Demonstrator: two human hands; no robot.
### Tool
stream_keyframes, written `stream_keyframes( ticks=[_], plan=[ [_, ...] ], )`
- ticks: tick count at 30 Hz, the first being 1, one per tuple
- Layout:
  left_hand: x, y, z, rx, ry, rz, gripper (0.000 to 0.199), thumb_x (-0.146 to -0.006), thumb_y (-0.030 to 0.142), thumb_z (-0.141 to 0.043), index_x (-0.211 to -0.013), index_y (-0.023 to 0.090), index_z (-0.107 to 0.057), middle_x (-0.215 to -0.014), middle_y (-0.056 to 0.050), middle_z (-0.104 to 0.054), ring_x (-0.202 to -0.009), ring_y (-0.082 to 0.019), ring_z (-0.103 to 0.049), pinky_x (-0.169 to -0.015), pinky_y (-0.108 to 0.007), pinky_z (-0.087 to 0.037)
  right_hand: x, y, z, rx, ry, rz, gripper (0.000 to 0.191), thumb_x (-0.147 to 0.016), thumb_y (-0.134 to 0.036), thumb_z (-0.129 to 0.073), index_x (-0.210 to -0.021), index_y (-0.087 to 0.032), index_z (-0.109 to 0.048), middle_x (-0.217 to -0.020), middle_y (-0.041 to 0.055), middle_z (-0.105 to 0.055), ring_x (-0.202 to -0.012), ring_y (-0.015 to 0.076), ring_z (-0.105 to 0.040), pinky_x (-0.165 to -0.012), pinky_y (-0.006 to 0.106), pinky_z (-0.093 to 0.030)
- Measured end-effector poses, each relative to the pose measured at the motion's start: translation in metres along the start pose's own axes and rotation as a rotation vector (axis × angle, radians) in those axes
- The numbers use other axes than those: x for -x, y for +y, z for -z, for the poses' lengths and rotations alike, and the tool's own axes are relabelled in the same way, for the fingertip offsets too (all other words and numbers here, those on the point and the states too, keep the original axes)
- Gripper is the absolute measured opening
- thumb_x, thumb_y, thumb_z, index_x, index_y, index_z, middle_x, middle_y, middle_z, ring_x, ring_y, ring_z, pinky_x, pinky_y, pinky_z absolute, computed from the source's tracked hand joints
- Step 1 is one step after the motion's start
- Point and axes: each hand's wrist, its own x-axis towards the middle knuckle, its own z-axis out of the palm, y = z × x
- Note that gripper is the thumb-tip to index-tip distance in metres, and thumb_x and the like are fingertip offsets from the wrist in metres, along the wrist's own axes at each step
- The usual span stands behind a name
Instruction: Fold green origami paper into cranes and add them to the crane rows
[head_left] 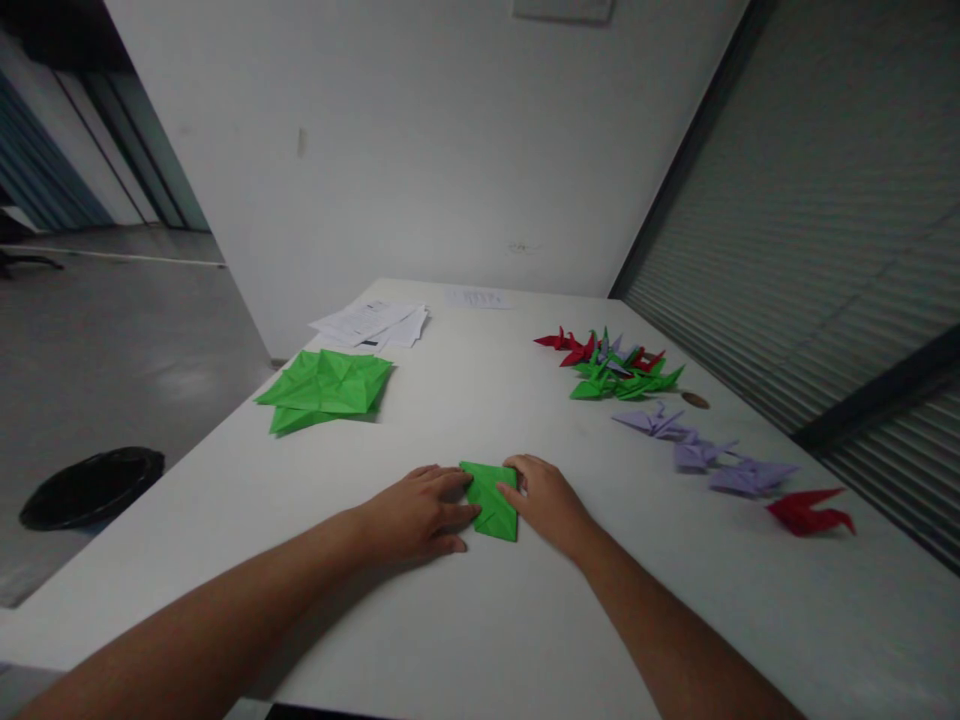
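A green folded square of origami paper (493,500) lies on the white table in front of me, with crease lines on its face. Along its left edge rests my left hand (424,512), fingers spread and fairly flat, some fingertips touching the paper. My right hand (547,500) grips the upper right edge, thumb on top of the paper and the other fingers curled at the corner. How far those fingers reach under the edge is hidden.
Creased green paper sheets (326,385) lie at the left, with printed papers (375,322) behind. Folded paper cranes (619,365) in red, green and purple are heaped at the right. Purple cranes (750,476) and a red crane (810,512) line the right side. A black bin (94,490) stands left.
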Motion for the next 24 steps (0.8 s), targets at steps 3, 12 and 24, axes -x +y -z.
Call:
stream_keyframes(
  ticks=[3, 12, 24],
  plan=[
    [0.001, -0.002, 0.0, 0.02, 0.007, 0.004, 0.052, -0.096, 0.056, -0.06, -0.139, 0.027, -0.065, -0.147, -0.02, -0.052, -0.137, -0.038, -0.052, -0.113, -0.054, -0.045, -0.001, -0.006, -0.004, -0.044, 0.029, -0.027, 0.015, -0.081, -0.011, -0.07, -0.093, -0.018, -0.066, -0.085, 0.002, -0.068, -0.071, 0.0165, -0.058, -0.069, 0.028, -0.045],
    [0.001, 0.001, 0.001, 0.022, 0.007, 0.045, 0.051, -0.094, 0.055, -0.062, -0.139, 0.03, -0.066, -0.152, -0.018, -0.048, -0.142, -0.04, -0.046, -0.114, -0.055, -0.043, 0.004, -0.005, -0.001, -0.099, -0.044, 0.289, 0.021, -0.083, -0.003, -0.064, -0.095, -0.019, -0.071, -0.091, 0.005, -0.068, -0.085, 0.0195, -0.064, -0.078, 0.032, -0.052],
    [0.001, 0.002, 0.002, -0.011, -0.029, 0.047, 0.052, -0.095, 0.054, -0.061, -0.141, 0.03, -0.064, -0.153, -0.019, -0.046, -0.142, -0.041, -0.045, -0.113, -0.058, -0.043, 0.005, 0.001, 0.012, 0.078, -0.217, 0.545, 0.035, -0.092, -0.005, -0.061, -0.122, -0.019, -0.074, -0.131, 0.0121, -0.07, -0.116, 0.0243, -0.063, -0.103, 0.042, -0.052]
  ],
)
